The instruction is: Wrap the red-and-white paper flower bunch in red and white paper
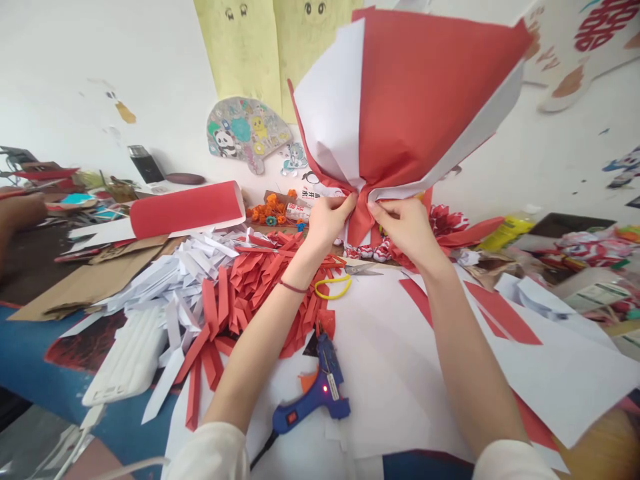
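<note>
A large red and white paper wrap [425, 100] stands upright at the upper right, fanned wide at the top and gathered narrow below. My left hand [331, 217] pinches the gathered neck from its left side, thumb and fingers pressed together on the paper. On the other side of the neck, my right hand [403, 223] grips the paper with its thumb near the centre fold. Below the hands lie scissors [334, 288] with yellow handles. A blue glue gun [320, 393] with a lit red light rests on white paper nearer to me.
Folded red strips [260, 280] and white strips [200, 260] are heaped left of centre. A red paper roll [185, 210] lies behind them, a white power strip [127, 357] in front. Cut sheets [565, 353] cover the right. Another person's hand [23, 213] shows at far left.
</note>
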Demonstrator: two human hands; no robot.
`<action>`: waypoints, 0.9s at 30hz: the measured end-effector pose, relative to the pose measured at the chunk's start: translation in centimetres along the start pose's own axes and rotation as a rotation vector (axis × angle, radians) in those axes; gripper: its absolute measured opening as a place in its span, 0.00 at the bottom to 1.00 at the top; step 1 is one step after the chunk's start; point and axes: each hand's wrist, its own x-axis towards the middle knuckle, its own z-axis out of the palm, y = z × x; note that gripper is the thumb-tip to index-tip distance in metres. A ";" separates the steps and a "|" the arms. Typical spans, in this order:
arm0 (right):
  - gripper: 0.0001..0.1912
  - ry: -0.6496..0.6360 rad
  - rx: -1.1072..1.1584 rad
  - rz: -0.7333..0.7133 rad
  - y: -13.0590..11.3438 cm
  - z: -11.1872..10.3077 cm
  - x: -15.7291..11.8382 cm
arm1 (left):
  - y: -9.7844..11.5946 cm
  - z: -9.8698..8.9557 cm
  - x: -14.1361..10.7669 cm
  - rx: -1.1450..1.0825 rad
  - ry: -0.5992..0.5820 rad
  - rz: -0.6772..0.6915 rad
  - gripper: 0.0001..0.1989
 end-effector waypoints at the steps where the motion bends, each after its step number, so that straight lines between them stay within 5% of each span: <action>1: 0.28 -0.004 0.025 -0.006 0.0 -0.1 -0.1 | 0.0 -0.1 0.0 -0.064 -0.030 -0.035 0.28; 8: 0.28 0.098 0.140 -0.036 0.6 0.4 0.0 | 0.3 -0.6 0.0 -0.358 -0.123 -0.136 0.18; 22: 0.29 0.106 -0.072 0.052 -1.6 -0.9 -0.5 | 1.1 -0.1 -0.6 -0.367 -0.096 -0.123 0.16; 27: 0.20 0.151 -0.135 0.077 -1.9 -1.5 -0.6 | 0.4 0.5 -0.6 -0.372 -0.116 -0.140 0.16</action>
